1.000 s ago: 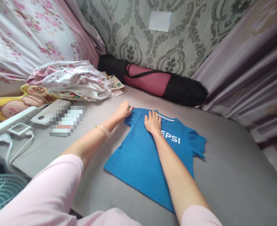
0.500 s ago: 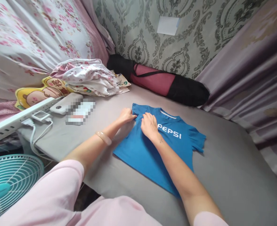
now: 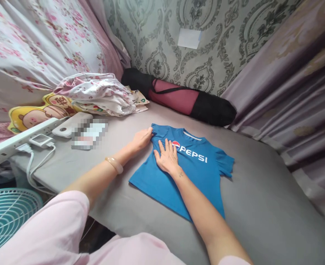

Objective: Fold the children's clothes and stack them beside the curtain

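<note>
A blue T-shirt [image 3: 201, 180] with a white PEPSI print and a round logo lies spread flat, front side up, its collar toward the wall. At its left sleeve, my left hand [image 3: 142, 140] is closed, pinching the sleeve's edge. A pale bangle [image 3: 114, 165] circles that wrist. My right hand [image 3: 167, 156] rests flat on the shirt's chest with fingers spread, partly over the round logo.
Grey sheet [image 3: 262, 206] lies under the shirt. Behind are a black and maroon bag [image 3: 176, 97] and a heap of printed cloth [image 3: 101, 92]. A power strip [image 3: 21, 140], chargers [image 3: 42, 140], a blurred flat item [image 3: 89, 134] and a teal fan [image 3: 10, 217] stand left.
My right hand has flattened and spread its fingers on the chest, uncovering part of the round logo. My left hand stays at the sleeve, which looks straighter. The view has shifted slightly.
</note>
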Demonstrator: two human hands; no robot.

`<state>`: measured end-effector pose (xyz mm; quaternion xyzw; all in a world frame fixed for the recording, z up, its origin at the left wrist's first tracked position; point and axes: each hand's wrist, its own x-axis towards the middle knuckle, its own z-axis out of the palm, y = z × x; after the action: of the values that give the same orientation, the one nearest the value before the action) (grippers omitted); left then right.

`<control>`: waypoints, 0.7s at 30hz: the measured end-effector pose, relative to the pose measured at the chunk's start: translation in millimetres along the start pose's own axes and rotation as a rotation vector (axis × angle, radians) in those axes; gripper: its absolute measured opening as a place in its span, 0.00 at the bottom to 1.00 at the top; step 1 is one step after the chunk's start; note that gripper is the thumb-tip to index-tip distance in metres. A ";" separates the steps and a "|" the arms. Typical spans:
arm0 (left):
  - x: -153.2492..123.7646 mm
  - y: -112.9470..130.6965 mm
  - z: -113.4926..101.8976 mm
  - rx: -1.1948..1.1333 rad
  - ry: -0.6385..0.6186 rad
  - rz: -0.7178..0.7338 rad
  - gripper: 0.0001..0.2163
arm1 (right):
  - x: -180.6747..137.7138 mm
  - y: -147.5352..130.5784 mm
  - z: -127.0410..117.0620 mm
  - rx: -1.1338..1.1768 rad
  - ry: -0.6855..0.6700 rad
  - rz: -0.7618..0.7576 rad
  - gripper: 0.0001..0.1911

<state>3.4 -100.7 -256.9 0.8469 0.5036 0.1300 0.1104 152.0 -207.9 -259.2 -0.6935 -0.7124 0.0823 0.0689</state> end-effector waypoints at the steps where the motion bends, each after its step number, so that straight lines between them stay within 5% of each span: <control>1: 0.8 -1.1 -0.7 0.015 -0.018 -0.017 0.12 | -0.6 -0.6 0.0 0.004 0.005 -0.003 0.33; 7: 27.0 1.2 -15.5 0.150 -0.024 -0.111 0.15 | 9.4 18.5 -18.9 0.159 -0.131 -0.104 0.34; 10: 54.0 10.9 -20.0 0.115 0.105 0.021 0.15 | 23.5 61.1 -43.4 0.307 -0.015 -0.122 0.24; 17: 131.5 51.5 9.4 -0.007 -0.001 0.372 0.14 | 32.2 208.1 -83.1 0.199 0.321 0.462 0.20; 21: 159.6 71.7 32.2 -0.004 -0.074 0.379 0.16 | 31.9 244.6 -75.5 0.160 0.248 0.426 0.17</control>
<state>146.4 4.7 -247.0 0.9305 0.3307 0.1182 0.1038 406.0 -168.4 -238.0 -0.8251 -0.5276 0.0654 0.1914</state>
